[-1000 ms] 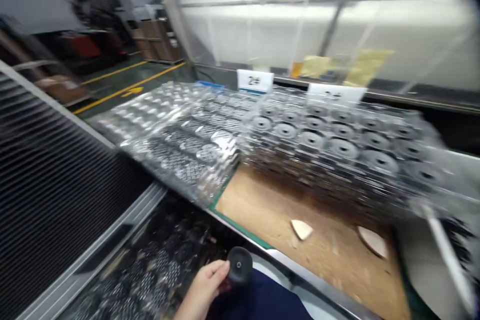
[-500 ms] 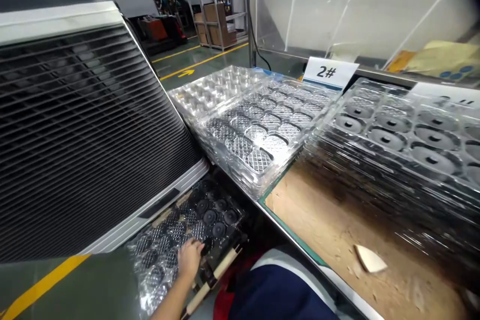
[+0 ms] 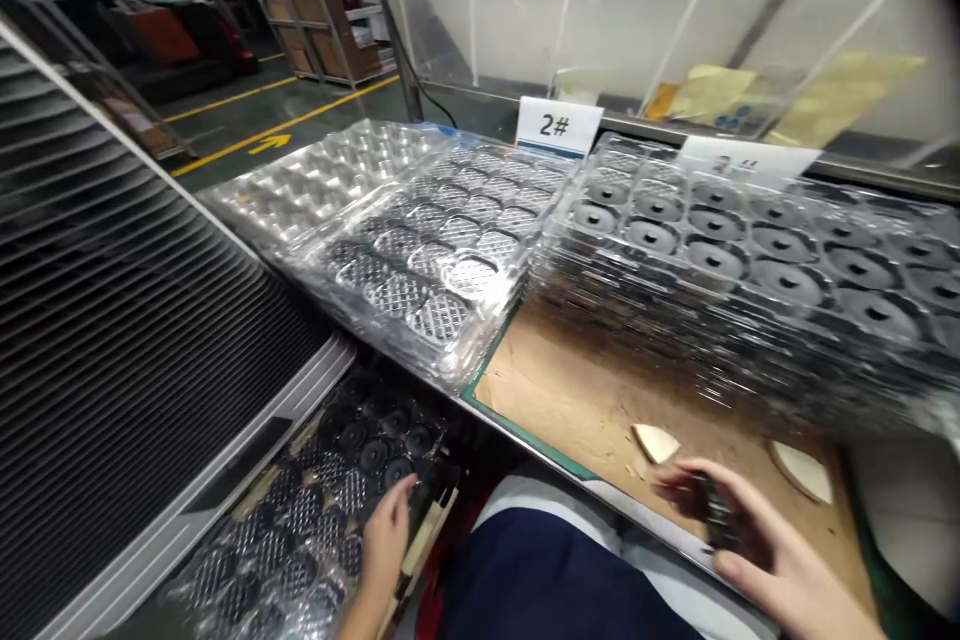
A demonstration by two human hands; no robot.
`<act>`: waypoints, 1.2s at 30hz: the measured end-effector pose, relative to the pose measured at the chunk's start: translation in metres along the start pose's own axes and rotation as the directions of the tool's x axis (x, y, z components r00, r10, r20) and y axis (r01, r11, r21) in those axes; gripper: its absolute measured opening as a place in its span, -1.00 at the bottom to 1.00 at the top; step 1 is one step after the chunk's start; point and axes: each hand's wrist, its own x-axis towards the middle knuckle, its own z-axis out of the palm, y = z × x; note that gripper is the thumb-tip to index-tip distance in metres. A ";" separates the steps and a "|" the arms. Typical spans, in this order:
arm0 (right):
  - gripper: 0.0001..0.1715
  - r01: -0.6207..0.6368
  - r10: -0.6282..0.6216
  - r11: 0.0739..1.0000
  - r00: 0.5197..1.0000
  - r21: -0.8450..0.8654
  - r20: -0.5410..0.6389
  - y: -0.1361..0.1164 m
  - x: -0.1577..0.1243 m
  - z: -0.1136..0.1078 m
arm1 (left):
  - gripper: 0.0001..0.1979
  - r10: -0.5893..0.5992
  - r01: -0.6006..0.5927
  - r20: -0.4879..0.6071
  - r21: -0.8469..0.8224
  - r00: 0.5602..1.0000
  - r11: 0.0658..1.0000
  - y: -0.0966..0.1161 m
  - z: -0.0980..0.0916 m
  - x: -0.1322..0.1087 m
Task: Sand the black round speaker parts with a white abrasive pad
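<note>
Low at the left, my left hand [image 3: 385, 530] is over a clear plastic tray [image 3: 300, 575] with patterned round pockets. Its fingers are drawn together beside the black round parts [image 3: 373, 456] in the tray's far end; what they pinch, if anything, is hidden. My right hand [image 3: 772, 550] is above the front edge of the brown work surface [image 3: 555, 390]. Its fingers are curled round a small dark part [image 3: 718, 515], blurred and partly covered by the fingers.
Stacked clear trays [image 3: 450, 250] stand ahead, with a "2#" card [image 3: 556, 126] behind. Another stack [image 3: 750, 250] at right holds grey round parts. Pale wedge-shaped pieces [image 3: 655, 442] lie on the brown surface. A dark ribbed panel [image 3: 150, 370] rises at left.
The view has swung right, and my right hand has come into sight with a dark part. My left hand stays over the low tray, near the black parts.
</note>
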 end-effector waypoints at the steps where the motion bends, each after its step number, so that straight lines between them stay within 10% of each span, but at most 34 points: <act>1: -0.21 -0.056 0.052 0.993 0.998 0.103 0.040 -0.001 0.001 0.013 | -0.75 0.117 -0.114 0.054 -0.052 0.992 0.992 0.028 0.002 0.000; 5: -0.13 -0.244 0.141 0.882 0.953 0.404 0.270 -0.006 0.005 0.050 | -0.49 0.564 -0.506 0.220 -0.269 0.796 0.819 0.146 0.008 -0.009; 9: -0.09 -0.226 0.098 0.838 0.958 0.497 0.270 -0.008 -0.003 0.050 | -0.31 0.898 -0.726 0.307 -0.531 0.317 0.438 0.231 0.010 -0.012; 10: -0.14 -0.203 0.096 0.833 0.969 0.514 0.228 -0.008 -0.005 0.046 | -0.39 0.910 -0.696 0.315 -0.589 0.269 0.410 0.243 0.011 -0.012; 17: -0.19 -0.021 0.005 0.976 0.997 0.218 0.074 -0.005 -0.008 0.026 | -0.47 0.725 -0.367 0.534 -0.631 0.434 0.684 0.260 0.035 -0.015; 20: -0.10 0.028 -0.029 0.999 0.999 0.042 0.034 0.006 0.004 0.020 | -0.41 0.535 -0.171 0.581 -0.563 0.614 0.809 0.265 0.041 -0.015; 22: -0.14 0.015 -0.018 0.999 0.998 -0.044 -0.064 0.018 0.017 0.015 | -0.37 0.313 0.160 0.630 -0.577 0.711 0.801 0.273 0.042 -0.011; 26: -0.48 -0.065 -0.017 0.959 0.958 -0.276 -0.287 0.044 0.048 0.007 | -0.34 0.104 0.738 0.812 -0.568 0.574 0.364 0.293 0.041 0.005; 36: -0.68 0.002 -0.121 0.938 0.939 -0.346 -0.322 0.055 0.085 0.000 | -0.48 0.142 0.841 0.849 -0.525 0.509 0.129 0.319 0.054 0.025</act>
